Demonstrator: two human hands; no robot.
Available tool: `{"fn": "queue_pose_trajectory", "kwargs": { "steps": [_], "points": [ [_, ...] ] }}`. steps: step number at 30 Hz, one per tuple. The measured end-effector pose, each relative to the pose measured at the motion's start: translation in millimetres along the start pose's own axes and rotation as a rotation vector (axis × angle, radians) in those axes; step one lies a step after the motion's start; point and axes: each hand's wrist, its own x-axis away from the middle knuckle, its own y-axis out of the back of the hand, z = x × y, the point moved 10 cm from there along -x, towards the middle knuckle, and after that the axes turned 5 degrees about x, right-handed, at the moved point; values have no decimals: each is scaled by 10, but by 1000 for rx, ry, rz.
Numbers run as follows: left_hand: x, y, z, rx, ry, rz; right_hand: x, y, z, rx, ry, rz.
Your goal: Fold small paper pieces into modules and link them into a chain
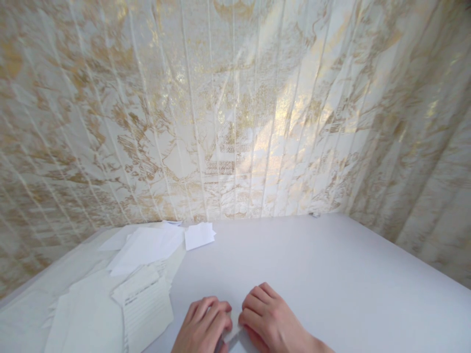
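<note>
Print (140,294) (illegible) covers a sheet (147,316) near the left hand (204,323).

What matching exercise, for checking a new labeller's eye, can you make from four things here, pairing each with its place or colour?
1. Curtain
2. Lined sheet
3. Small paper
4. Table

A. Between the left hand and right hand
B. Pale and plain, beneath both hands
C. Gold-patterned, at the back
D. To the left of both hands

Pairs: 1-C, 2-D, 3-A, 4-B
</note>
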Motion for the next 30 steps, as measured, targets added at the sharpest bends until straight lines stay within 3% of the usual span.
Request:
{"fn": "queue_pose_trajectory", "kwargs": {
  "steps": [4,7,15,24,30],
  "points": [
    [-67,81,-28,-40,-9,0,-2,-61,-95,-128,-114,43],
    [-78,101,-48,-22,-5,-15,-24,-10,-107,-117,-131,2],
    [-66,150,-24,3,30,-91,-66,197,106,93,57,-121],
    [-45,41,-18,27,26,-28,-50,50,-82,-11,-83,-43],
    [-20,-88,142,25,124,15,-31,-143,-66,-40,-114,64]
  ]
}}
